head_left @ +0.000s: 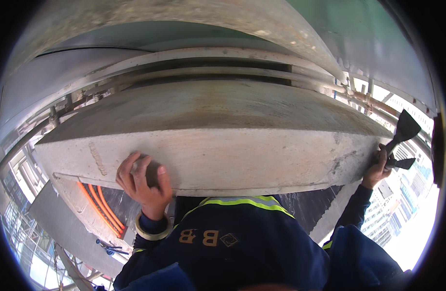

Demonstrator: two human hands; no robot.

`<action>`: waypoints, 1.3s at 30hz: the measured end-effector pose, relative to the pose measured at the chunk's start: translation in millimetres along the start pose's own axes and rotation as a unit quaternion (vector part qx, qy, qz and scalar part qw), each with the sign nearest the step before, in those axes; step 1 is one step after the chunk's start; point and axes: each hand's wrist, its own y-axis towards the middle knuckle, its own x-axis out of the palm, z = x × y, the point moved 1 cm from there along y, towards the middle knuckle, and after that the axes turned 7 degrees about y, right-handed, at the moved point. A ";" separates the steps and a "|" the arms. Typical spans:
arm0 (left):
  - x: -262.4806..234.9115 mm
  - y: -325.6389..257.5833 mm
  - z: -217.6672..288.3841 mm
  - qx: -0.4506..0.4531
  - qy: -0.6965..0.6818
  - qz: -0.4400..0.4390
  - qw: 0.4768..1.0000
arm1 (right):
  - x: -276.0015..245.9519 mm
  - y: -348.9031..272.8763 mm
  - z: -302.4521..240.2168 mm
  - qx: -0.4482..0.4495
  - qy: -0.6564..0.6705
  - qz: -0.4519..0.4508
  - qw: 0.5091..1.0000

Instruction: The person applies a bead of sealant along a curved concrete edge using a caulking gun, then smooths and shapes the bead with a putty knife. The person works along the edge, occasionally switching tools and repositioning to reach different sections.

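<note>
Concrete block (261, 160) looks part-finished: its front face is mostly even, but a rough streak (97, 159) near its left end and dark marks (346, 162) near its right end remain. Right hand (376, 172) grips 2 scrapers (408, 130) at the block's right end; the larger's long axis slants up and outward from the block, the smaller points nearly straight outward. Left hand (147, 191), fingers apart and bent, is at the block's front face, holding nothing.
</note>
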 end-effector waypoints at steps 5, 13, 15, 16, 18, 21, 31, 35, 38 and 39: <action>3.4 -1.0 -1.7 0.006 0.010 0.013 1.000 | 2.8 -1.5 -8.6 0.008 -0.004 -0.016 1.000; 0.9 -1.5 -0.7 -0.001 0.009 0.000 1.000 | 7.1 -2.5 -10.3 -0.014 -0.025 0.004 1.000; 0.0 -1.2 0.2 -0.001 0.011 -0.004 1.000 | 7.7 -2.6 -9.3 -0.001 -0.006 0.007 1.000; 0.1 -0.9 0.4 0.000 0.012 -0.004 1.000 | 7.2 -2.6 -9.2 -0.005 -0.011 0.014 1.000; 1.2 -0.4 0.7 0.002 0.011 0.001 1.000 | 5.8 -2.4 -9.9 -0.005 -0.035 -0.004 0.999; 2.9 -0.2 -0.1 0.004 0.010 0.010 1.000 | 2.7 -2.2 -12.0 0.007 -0.038 -0.005 0.999; 3.1 -3.3 -3.8 0.004 0.014 0.010 1.000 | 6.6 -2.4 -9.9 -0.002 -0.018 0.010 1.000; 4.1 -1.6 -3.0 0.007 0.014 0.019 1.000 | 1.0 -0.7 -6.0 0.013 -0.032 -0.008 0.999; 2.4 -0.6 -1.0 -0.001 0.008 0.016 1.000 | -3.0 0.1 -2.8 0.010 -0.027 -0.002 1.000; 1.6 -0.2 -0.4 -0.003 0.009 0.008 1.000 | -3.5 0.5 -1.4 0.008 -0.029 -0.002 1.000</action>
